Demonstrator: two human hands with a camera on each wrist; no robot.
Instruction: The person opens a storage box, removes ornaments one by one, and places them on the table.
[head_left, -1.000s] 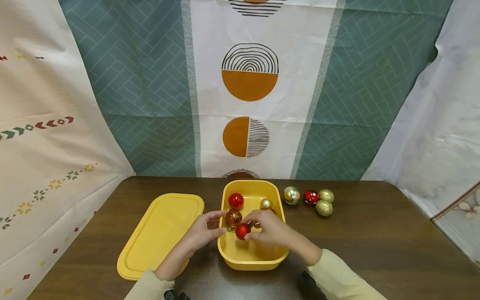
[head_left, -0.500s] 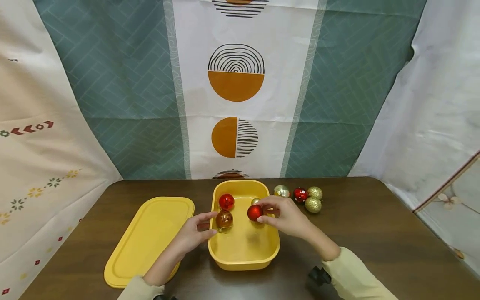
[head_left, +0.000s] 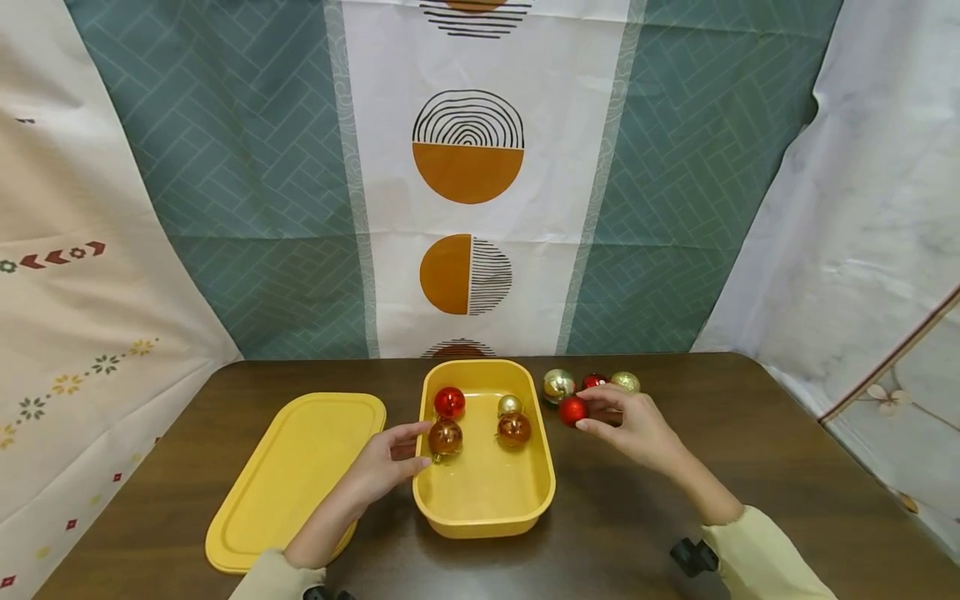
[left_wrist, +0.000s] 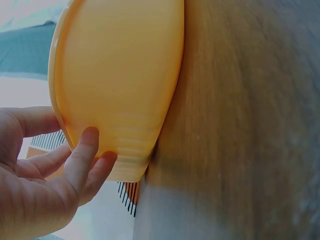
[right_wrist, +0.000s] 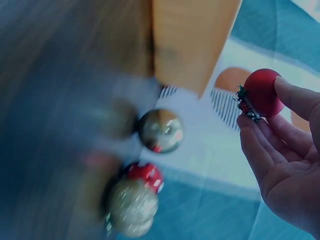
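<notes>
A matte red Christmas bauble [head_left: 573,411] is pinched in my right hand [head_left: 636,427], right of the yellow container. Its hanger end with green tinsel shows in the right wrist view. My left hand [head_left: 382,467] holds the left wall of the yellow container [head_left: 487,530]: thumb and index reach over the rim, other fingers lie on the outer wall [left_wrist: 120,75]. Inside the container sit a shiny red bauble [head_left: 449,402], two amber baubles [head_left: 446,437] and a small gold bauble [head_left: 510,406]. A pale gold bauble [head_left: 558,386] stands just beyond the held one.
Behind my right hand lie a red bauble with white spots [head_left: 594,381] and glittery gold baubles [right_wrist: 132,205]. A yellow lid [head_left: 300,475] lies flat at left on the dark wooden table [head_left: 750,442]. Patterned cloth [head_left: 465,208] hangs along the table's back edge.
My right hand has carried the red bauble rightward, from inside the container to beyond its right rim. My left hand keeps its place at the left wall. The head view has shifted slightly right.
</notes>
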